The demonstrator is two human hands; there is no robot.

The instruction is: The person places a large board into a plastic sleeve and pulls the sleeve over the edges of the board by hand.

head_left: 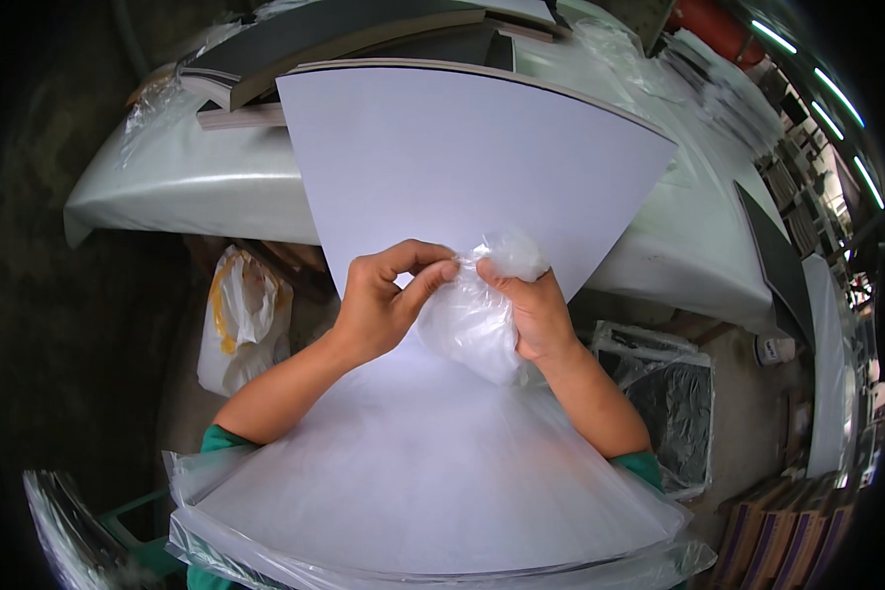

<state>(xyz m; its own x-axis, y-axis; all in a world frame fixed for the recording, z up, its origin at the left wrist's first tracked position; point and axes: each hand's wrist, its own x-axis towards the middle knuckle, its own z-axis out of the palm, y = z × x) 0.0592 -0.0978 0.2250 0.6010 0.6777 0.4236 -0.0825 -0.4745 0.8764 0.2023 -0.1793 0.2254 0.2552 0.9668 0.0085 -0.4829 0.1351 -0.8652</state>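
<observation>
Both your hands meet over the middle of the white board [462, 157], which runs from your lap up to the surface [197, 177]. Your left hand [379, 300] and right hand [536, 315] each have fingers pinching the crumpled clear plastic bag [472, 320] (bunched between them).

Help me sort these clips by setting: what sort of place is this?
Probably a packing workshop or small factory: both hands work a crumpled clear plastic bag over a large white flat board, with stacked dark boards on the plastic-covered white worktable.
</observation>
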